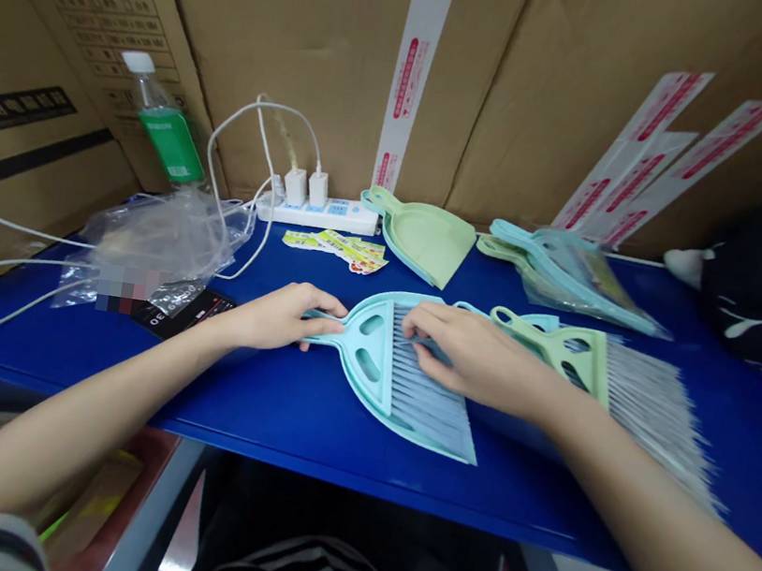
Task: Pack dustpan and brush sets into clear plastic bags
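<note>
A light blue hand brush (367, 345) lies in a matching light blue dustpan (365, 399), flat near the table's front. My left hand (288, 315) is closed around their stacked handles. Over the grey bristles, my right hand (464, 349) has its fingers curled together, touching and seemingly pinching some of them. Part of the bristles is hidden under that hand. Just beyond my right wrist lie a green hand brush (581, 351) with pale grey bristles and, partly covered, another light blue piece (546, 323).
Behind are a green dustpan (427, 235) over a blue one, a bagged set (568, 265), yellow paper labels (340, 247) and a power strip (334, 215) with white cables. Left stand a bottle (169, 128), clear plastic bags (154, 235) and a black card-like item (185, 315). Cardboard (302, 38) walls the back.
</note>
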Demonstrator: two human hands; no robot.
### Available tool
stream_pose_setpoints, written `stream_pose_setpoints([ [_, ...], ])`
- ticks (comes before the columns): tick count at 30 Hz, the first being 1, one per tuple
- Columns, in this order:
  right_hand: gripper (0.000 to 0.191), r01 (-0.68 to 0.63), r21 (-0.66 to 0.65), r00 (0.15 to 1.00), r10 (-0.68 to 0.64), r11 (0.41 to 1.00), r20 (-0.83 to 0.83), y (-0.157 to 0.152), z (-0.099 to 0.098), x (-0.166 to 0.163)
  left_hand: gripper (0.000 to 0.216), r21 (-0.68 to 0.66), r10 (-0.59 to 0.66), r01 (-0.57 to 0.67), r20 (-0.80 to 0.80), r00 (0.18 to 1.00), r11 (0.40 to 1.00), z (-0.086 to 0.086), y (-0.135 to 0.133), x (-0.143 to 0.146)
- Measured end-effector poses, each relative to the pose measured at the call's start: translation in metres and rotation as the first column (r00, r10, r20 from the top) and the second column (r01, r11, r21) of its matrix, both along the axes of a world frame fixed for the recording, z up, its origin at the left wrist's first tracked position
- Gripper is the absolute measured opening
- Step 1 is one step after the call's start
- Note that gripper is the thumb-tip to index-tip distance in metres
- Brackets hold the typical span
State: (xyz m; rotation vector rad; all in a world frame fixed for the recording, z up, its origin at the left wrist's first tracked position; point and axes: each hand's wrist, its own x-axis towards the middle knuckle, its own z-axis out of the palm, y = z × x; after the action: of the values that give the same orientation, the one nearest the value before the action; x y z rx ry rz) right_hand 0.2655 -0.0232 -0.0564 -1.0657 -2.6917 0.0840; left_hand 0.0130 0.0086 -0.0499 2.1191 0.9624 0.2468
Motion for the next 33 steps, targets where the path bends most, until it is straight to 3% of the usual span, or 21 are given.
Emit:
stream_pose_setpoints([
  [5,0.013,0.027,-0.035,0.997,-0.024,0.999,0.069,-0.001,0.003,-0.001,0.031,-0.001,-0.004,0.004,0.003,1.000,1.000,0.000,0.000,0.000],
  [10,0.012,0.035,0.055,0.994,-0.040,0.998,0.104,-0.003,0.006,-0.001,0.030,0.005,0.000,0.000,0.005,1.000,1.000,-0.001,0.000,0.000],
  [26,0.014,0.106,0.202,0.994,-0.097,0.974,-0.054,-0.002,0.009,0.007,0.031,-0.001,0.001,-0.001,0.002,1.000,1.000,0.000,0.000,0.000],
  [33,0.018,0.155,0.206,0.986,-0.137,0.966,-0.098,-0.001,0.008,0.010,0.030,0.005,-0.005,0.005,0.007,1.000,1.000,0.000,0.000,0.000],
])
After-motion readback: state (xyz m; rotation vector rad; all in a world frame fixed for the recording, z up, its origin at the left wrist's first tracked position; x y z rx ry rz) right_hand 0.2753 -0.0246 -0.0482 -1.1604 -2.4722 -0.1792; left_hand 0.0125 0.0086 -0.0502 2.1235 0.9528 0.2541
